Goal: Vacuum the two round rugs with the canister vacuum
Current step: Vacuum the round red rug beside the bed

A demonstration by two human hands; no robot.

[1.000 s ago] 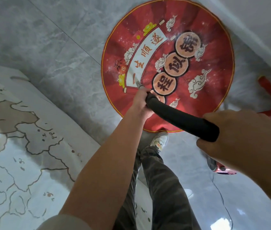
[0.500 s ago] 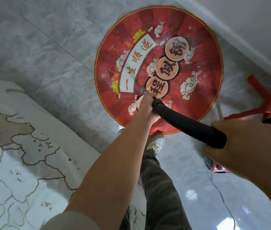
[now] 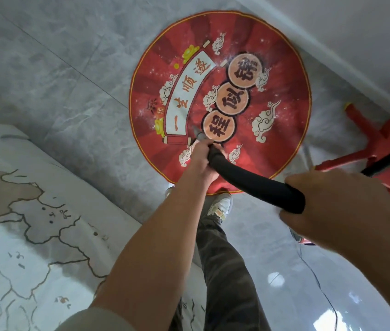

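Red round rug (image 3: 273, 75) lies flat on the grey tiled floor (image 3: 57, 75), near the baseboard (image 3: 347, 65). Black hose (image 3: 249, 180) of the vacuum runs diagonally above the rug's near edge. Left hand (image 3: 200, 161) is clenched around the hose's front end; the grey nozzle (image 3: 197, 133) protrudes just beyond it, tip at the rug surface between the white scroll motif and the lowest round character. Right hand (image 3: 339, 209) grasps the hose's rear end. A red stool (image 3: 380, 142) stands just beside the rug's right edge. A pale patterned rug (image 3: 22, 223) lies to the left, apart from the red one. One white shoe (image 3: 220, 206) touches the red rug's near rim.
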